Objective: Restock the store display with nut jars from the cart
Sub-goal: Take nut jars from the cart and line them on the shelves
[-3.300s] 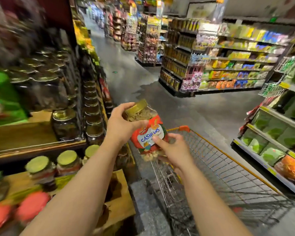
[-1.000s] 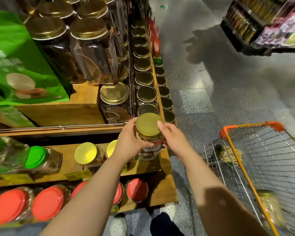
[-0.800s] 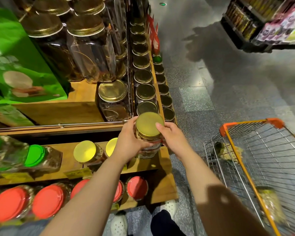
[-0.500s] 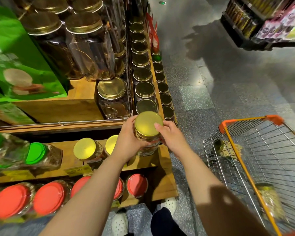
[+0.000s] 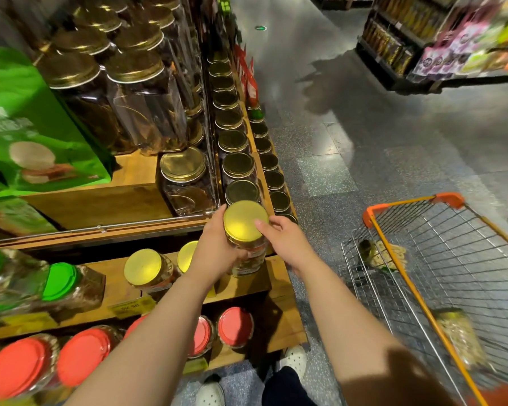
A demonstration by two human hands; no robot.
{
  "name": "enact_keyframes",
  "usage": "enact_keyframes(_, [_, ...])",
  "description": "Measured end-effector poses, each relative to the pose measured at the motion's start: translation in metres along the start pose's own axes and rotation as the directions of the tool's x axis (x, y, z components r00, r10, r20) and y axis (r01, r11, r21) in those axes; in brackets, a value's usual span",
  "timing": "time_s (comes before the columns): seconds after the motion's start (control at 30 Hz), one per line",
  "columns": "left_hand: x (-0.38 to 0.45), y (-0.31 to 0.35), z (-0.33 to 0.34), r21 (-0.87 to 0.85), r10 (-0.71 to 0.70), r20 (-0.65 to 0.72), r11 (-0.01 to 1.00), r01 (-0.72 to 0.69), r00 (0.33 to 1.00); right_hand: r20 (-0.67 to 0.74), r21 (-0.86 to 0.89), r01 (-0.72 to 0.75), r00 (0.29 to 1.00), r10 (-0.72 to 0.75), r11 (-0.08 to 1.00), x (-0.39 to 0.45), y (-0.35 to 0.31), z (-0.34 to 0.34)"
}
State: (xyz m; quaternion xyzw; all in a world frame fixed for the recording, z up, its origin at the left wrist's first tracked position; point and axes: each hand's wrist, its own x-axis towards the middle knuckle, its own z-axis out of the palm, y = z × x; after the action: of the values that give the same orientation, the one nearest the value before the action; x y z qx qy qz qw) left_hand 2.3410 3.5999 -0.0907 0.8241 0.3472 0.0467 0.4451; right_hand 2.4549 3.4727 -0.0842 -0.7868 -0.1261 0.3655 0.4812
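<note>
The left hand (image 5: 217,250) wraps the side of the nut jar (image 5: 248,244), its fingers curled round the clear body below the lid; the fingertips are hidden behind the jar. The right hand (image 5: 285,241) meets the jar from the other side: one fingertip (image 5: 258,223) rests on the gold lid (image 5: 245,219) near its right rim, and the other fingers lie loosely bent against the jar's right flank. Whether they pinch or merely touch cannot be told.

The jar stands upright at the right end of the middle shelf (image 5: 276,276), just inside the front right corner. Whether its base touches the wood cannot be told. To its left on the same shelf stand two yellow-lidded jars (image 5: 143,269), one partly hidden behind the left wrist. Directly behind it, a row of gold-lidded jars (image 5: 238,165) runs along the right edge of the upper tier.

Below, red-lidded jars (image 5: 235,326) line the bottom shelf up to its right end. The aisle floor (image 5: 349,159) lies open to the right of the shelf edge. The cart (image 5: 399,206) stands near the display's right corner, with a strip of floor between; two more jars (image 5: 458,335) lie inside it.
</note>
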Motion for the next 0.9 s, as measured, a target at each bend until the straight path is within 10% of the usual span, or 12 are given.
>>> enact_keyframes(0.9, [-0.049,0.04,-0.067,0.148,0.086,0.063,0.985,-0.094,0.994,-0.302,-0.085,0.078,0.948,-0.1,0.993,-0.079,-0.02,0.006])
